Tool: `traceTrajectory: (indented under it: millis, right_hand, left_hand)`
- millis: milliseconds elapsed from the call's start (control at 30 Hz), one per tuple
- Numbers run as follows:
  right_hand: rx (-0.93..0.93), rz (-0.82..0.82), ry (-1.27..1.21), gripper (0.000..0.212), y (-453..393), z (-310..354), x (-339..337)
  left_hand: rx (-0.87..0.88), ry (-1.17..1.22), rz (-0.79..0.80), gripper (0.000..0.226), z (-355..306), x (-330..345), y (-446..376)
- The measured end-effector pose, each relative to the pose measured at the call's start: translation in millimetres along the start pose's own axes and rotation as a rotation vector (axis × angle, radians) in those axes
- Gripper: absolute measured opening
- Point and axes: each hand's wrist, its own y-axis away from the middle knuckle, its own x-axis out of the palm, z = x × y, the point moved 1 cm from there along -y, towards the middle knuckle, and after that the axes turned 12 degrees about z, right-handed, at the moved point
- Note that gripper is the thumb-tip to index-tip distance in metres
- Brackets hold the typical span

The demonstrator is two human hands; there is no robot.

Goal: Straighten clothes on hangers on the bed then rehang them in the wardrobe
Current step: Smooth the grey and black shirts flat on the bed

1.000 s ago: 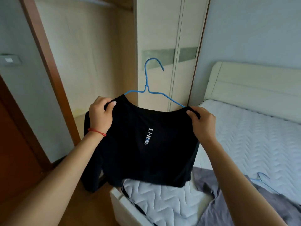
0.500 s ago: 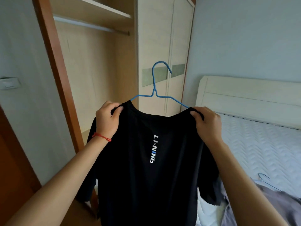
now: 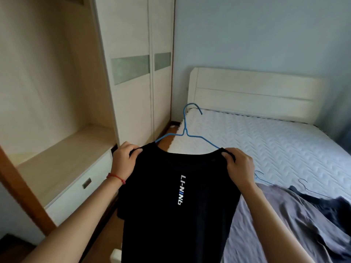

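- Held black T-shirt (image 3: 176,202) on blue wire hanger (image 3: 187,130) at centre frame, lower than a second earlier, wardrobe rail gone from view.
- Left hand (image 3: 124,160) and right hand (image 3: 238,167) each pinched closed on a shoulder.
- Open wardrobe (image 3: 57,111) at 10 o'clock; rehanging likely next.

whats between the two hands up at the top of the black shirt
In the head view, the shirt's neckline and the blue hanger rising from it lie between the left hand and right hand.
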Motion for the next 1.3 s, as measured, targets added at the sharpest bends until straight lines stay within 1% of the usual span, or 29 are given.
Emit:
traceTrajectory:
  millis: [100,267,367,467,533,633,767,900,1000,1067,1133,1167,1233,1300]
  right_hand:
    - [0.059,0.029,-0.028,0.015,-33.2,-45.5,13.5]
    - [0.186,0.13,-0.061,0.016,-86.2,-120.3,42.2]
    - [0.241,0.202,-0.055,0.016,-112.2,-164.0,59.0]
    - [0.295,0.227,-0.062,0.017,-134.6,-199.1,76.9]
    - [0.337,0.237,-0.065,0.017,-149.2,-220.8,90.6]
    - [0.383,0.231,-0.07,0.019,-174.9,-252.2,114.2]
    - [0.42,0.229,-0.05,0.021,-206.2,-291.9,146.8]
    - [0.43,0.191,0.006,0.022,-238.3,-329.0,175.1]
    - [0.435,0.158,0.024,0.023,-261.1,-352.2,193.5]
    - [0.472,0.163,0.038,0.024,-268.5,-368.0,208.1]
    - [0.516,0.211,0.061,0.026,-266.5,-386.4,228.1]
    - [0.519,0.266,0.099,0.028,-261.7,-397.5,240.2]
    - [0.522,0.426,0.196,0.034,-245.5,-421.6,263.4]
    - [0.589,0.536,0.197,0.04,-221.9,-443.7,277.8]
  left_hand:
    - [-0.029,0.003,0.058,0.008,11.8,49.8,-30.4]
    - [-0.151,-0.011,0.176,0.012,36.6,135.2,-83.7]
    - [-0.187,-0.029,0.25,0.013,49.6,183.1,-112.6]
    - [-0.226,-0.065,0.278,0.013,66.0,227.3,-136.1]
    - [-0.238,-0.076,0.298,0.014,76.9,252.8,-152.3]
    - [-0.206,-0.1,0.332,0.014,96.6,290.1,-181.7]
    - [-0.186,-0.127,0.355,0.017,125.1,342.9,-218.8]
    - [-0.172,-0.114,0.377,0.02,153.4,394.6,-251.1]
    - [-0.191,-0.088,0.388,0.021,174.2,428.1,-269.5]
    - [-0.216,-0.072,0.417,0.021,189.7,448.4,-272.6]
    - [-0.235,-0.083,0.451,0.021,208.0,468.0,-265.7]
    - [-0.247,-0.099,0.47,0.021,217.5,477.4,-258.6]
    - [-0.291,-0.137,0.528,0.02,238.8,495.9,-240.6]
    - [-0.343,-0.175,0.609,0.023,258.8,511.5,-220.2]
